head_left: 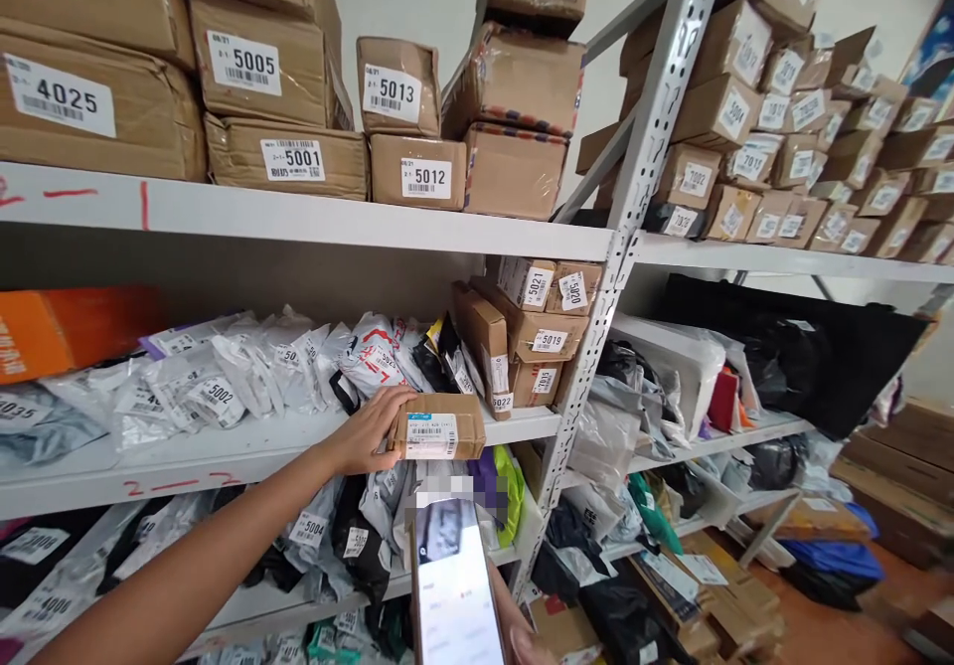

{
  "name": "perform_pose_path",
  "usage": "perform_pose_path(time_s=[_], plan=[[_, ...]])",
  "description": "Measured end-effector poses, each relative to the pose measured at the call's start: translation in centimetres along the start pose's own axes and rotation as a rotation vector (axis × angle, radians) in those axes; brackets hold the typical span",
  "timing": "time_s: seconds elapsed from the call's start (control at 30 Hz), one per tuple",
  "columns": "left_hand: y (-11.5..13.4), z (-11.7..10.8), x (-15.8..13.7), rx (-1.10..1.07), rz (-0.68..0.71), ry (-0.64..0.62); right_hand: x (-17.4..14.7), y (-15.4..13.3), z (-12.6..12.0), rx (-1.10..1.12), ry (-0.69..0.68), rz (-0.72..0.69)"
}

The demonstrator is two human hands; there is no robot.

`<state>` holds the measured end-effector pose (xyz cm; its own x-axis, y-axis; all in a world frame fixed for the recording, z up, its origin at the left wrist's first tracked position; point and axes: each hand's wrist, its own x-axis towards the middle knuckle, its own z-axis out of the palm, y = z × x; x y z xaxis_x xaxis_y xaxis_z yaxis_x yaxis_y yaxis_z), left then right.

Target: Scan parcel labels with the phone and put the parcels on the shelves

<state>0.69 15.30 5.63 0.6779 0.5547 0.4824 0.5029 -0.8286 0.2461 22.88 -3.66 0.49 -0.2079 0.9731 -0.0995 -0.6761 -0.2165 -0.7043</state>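
My left hand [382, 430] is closed on the left end of a small brown cardboard box [471, 424], at the edge of the middle shelf. A white shipping label with a blue strip and a barcode faces me on the box. Below it, my right hand [522, 633] holds a smartphone [456, 585] upright, its screen lit and turned toward me. Most of the right hand is hidden behind the phone or cut off by the lower frame edge. Just behind the box stands a narrow carton [484, 347] labelled 5022.
Wrapped parcels [216, 387] line the middle shelf [67, 486], with an orange package [67, 332] at left. Numbered cartons [245, 74] fill the upper shelf. A perforated metal post [618, 248] divides this rack from another packed one at right. Bagged parcels [313, 526] lie on the lower shelf.
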Motion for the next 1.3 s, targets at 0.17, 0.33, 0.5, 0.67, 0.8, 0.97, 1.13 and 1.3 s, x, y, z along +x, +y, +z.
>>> perform_pose_path(time_s=[0.17, 0.33, 0.5, 0.67, 0.8, 0.97, 1.13, 1.3], plan=[[-0.1, 0.4, -0.3, -0.017, 0.002, 0.027, -0.2, -0.6, 3.0, -0.016, 0.125, -0.020], [0.0, 0.2, -0.2, -0.036, 0.000, 0.033, -0.2, -1.1, 5.1, -0.001, 0.097, -0.070], [-0.1, 0.3, -0.2, -0.036, -0.003, 0.024, -0.5, -1.2, 5.5, 0.042, 0.076, -0.046], [-0.6, 0.6, -0.2, -0.022, 0.014, 0.028, -0.7, -1.1, 5.2, 0.071, -0.020, -0.030], [-0.8, 0.7, -0.2, -0.023, 0.023, 0.030, -0.7, -1.1, 4.9, 0.041, -0.082, -0.040], [-0.7, 0.7, -0.2, -0.011, 0.029, 0.034, -0.5, -1.2, 4.6, -0.040, -0.170, -0.021], [-0.6, 0.7, -0.2, -0.020, 0.027, 0.032, -0.2, -1.2, 4.5, -0.074, -0.169, -0.008], [-0.5, 0.6, -0.2, -0.012, 0.013, 0.025, -0.2, -1.7, 4.6, -0.143, -0.264, -0.025]])
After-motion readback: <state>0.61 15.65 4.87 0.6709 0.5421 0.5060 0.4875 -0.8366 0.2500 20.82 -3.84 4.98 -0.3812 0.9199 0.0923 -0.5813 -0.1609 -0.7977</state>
